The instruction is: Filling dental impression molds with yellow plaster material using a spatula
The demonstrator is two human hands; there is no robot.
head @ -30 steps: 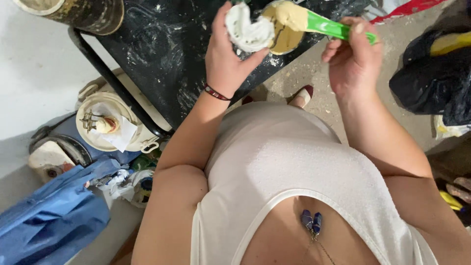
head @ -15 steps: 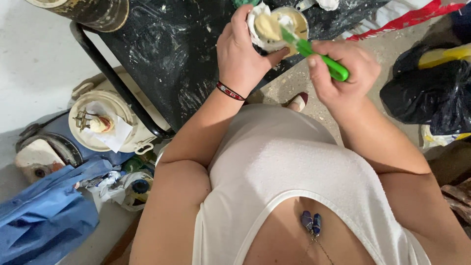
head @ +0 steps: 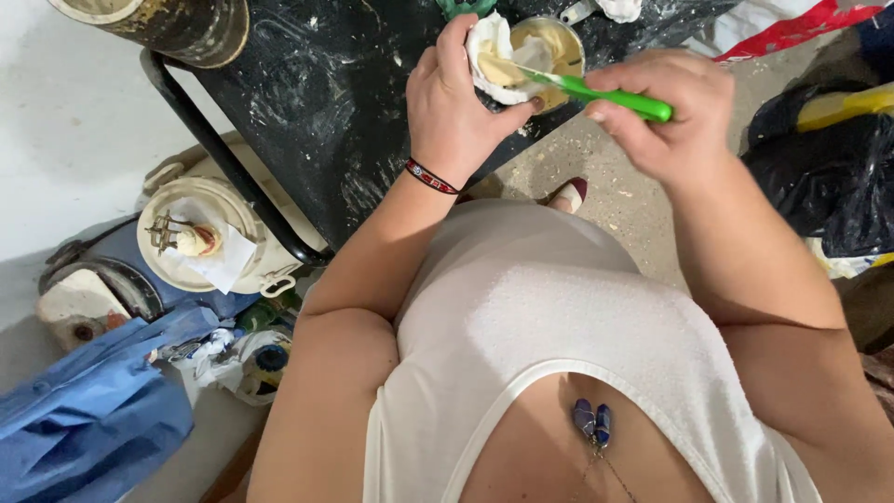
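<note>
Two bare hands work above a table draped in black plastic sheeting [head: 307, 121], which is spattered with pale flecks.

1. Left hand [head: 456, 107]: closed around a small white, irregular moulded piece [head: 489, 56], fingers wrapped over the top and thumb braced below. The grip appears to turn the cream-coated face of the piece toward the tool, judging by its angle. A dark patterned bracelet [head: 430, 177] sits on the wrist.

2. Right hand [head: 675, 116]: closed on a green plastic-handled tool [head: 610, 96], pinched near the rear end of the handle. The tip reaches across to the white piece and meets its cream-smeared surface; whether the tip is a brush or a blade cannot be told.

3. Supply: a round metal tin of cream-coloured paste [head: 554, 47] stands on the sheeting just behind the held piece, close enough for reloading the tool.

4. Surroundings: a round cream-coloured lidded bucket [head: 200, 237] with paper scraps on top stands on the floor beside the table leg. A crumpled blue cloth [head: 88, 414] lies near it. A black plastic bag [head: 829, 177] rests at the far right.
</note>
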